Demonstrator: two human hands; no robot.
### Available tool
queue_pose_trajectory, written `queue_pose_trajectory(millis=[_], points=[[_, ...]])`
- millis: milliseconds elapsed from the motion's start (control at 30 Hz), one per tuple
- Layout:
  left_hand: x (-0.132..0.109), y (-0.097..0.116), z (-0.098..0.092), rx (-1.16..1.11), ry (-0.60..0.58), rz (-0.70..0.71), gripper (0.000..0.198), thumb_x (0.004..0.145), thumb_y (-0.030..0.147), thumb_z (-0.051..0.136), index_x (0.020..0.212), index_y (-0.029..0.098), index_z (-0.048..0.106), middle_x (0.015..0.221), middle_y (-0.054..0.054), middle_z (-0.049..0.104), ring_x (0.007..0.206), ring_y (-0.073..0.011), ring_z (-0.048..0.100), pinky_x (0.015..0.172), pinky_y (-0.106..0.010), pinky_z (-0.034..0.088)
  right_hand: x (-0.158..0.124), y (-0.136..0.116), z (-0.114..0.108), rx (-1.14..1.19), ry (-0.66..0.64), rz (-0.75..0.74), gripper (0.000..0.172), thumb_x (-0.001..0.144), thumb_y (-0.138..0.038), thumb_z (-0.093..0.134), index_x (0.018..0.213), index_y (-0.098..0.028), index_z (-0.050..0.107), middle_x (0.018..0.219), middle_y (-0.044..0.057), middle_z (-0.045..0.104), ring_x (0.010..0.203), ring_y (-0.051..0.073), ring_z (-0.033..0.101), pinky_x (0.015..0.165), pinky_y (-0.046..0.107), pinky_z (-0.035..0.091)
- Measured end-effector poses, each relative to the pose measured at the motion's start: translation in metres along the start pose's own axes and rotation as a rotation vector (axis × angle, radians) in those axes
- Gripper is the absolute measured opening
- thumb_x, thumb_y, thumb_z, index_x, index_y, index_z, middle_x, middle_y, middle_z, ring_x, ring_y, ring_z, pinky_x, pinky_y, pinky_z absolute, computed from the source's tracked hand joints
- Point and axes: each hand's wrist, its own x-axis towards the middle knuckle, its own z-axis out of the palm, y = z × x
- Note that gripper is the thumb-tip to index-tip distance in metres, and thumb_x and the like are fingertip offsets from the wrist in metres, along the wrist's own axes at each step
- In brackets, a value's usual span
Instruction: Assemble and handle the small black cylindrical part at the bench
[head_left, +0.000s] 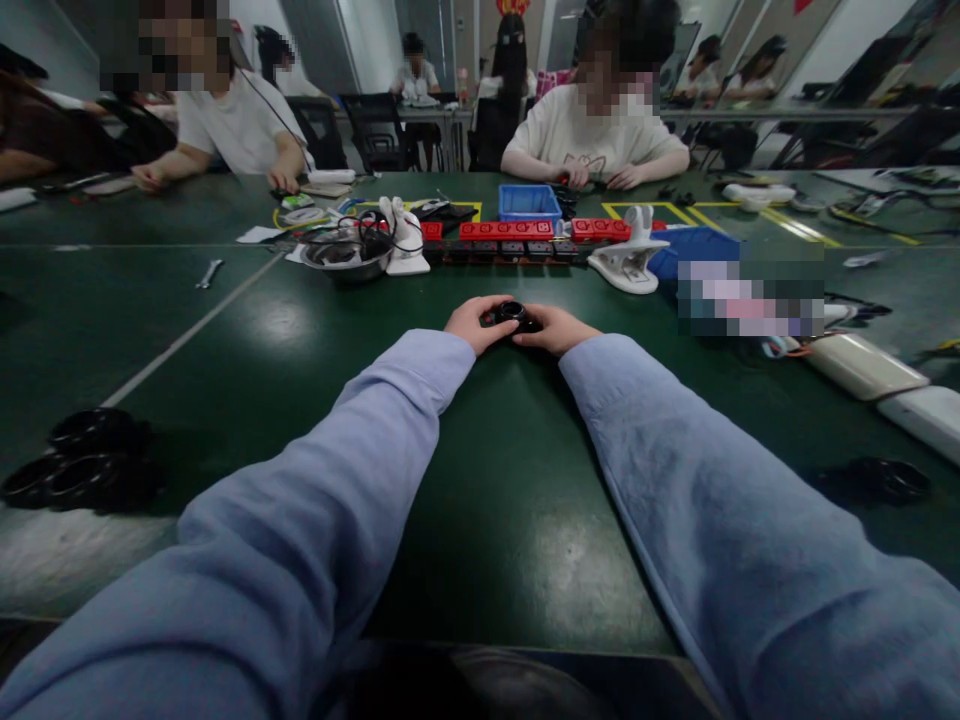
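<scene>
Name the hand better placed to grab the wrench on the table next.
Likely the left hand: the wrench lies out to the left, nearer it than the right hand. Both hold the black part, though.

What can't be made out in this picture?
All in the head view:
Black part: most of its sides, covered by the left hand and right hand.
Metal bowl: contents, tangled and too small.
Pale casing, far right: end, cut off by the right edge.
</scene>
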Motion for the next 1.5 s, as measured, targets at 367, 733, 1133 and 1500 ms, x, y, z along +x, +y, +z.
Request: queue_pose_trajectory(millis=[367,733,1133,1500], points=[[-0.004,0.001,-0.004,-0.042,-0.035,-0.026,0.045,0.063,0.031,0.057,0.104,0.015,0.053,0.095,-0.006,0.057,0.077,-0.0159,0.052,0.069,-0.028,0.043,-0.006,-0.012,0.004,-0.099,0.049,0.08,0.043,0.061,-0.021,0.058,0.101,-0.009,0.049,0.092,0.009,0.057,0.082,0.016,0.052,0.079,0.034,0.038],[0.0,-0.003,0.003,-0.056,0.048,-0.087,0.043,0.053,0.034,0.065,0.089,0.014,0.054,0.08,-0.003,0.056,0.071,-0.0148,0.051,0.065,-0.028,0.042,-0.009,-0.017,0.012,-0.287,0.211,0.143,0.044,0.053,-0.041,0.062,0.085,-0.013,0.05,0.076,0.004,0.054,0.072,0.018,0.05,0.067,0.032,0.039],[-0.004,0.002,0.012,0.002,0.104,-0.079,0.038,0.059,0.032,0.063,0.091,0.015,0.05,0.091,-0.005,0.052,0.087,-0.0185,0.049,0.073,-0.029,0.04,-0.005,-0.02,0.037,-0.374,0.442,0.213,0.044,0.07,-0.033,0.049,0.106,-0.012,0.035,0.104,0.012,0.046,0.104,0.029,0.038,0.085,0.051,0.028],[-0.014,0.012,0.0,-0.134,-0.074,-0.087,0.042,0.058,0.031,0.06,0.095,0.013,0.053,0.08,-0.004,0.059,0.065,-0.0115,0.051,0.059,-0.024,0.04,-0.026,-0.024,0.0,0.063,-0.061,0.011,0.041,0.058,-0.021,0.061,0.097,-0.012,0.05,0.093,0.005,0.058,0.089,0.016,0.05,0.085,0.035,0.035]])
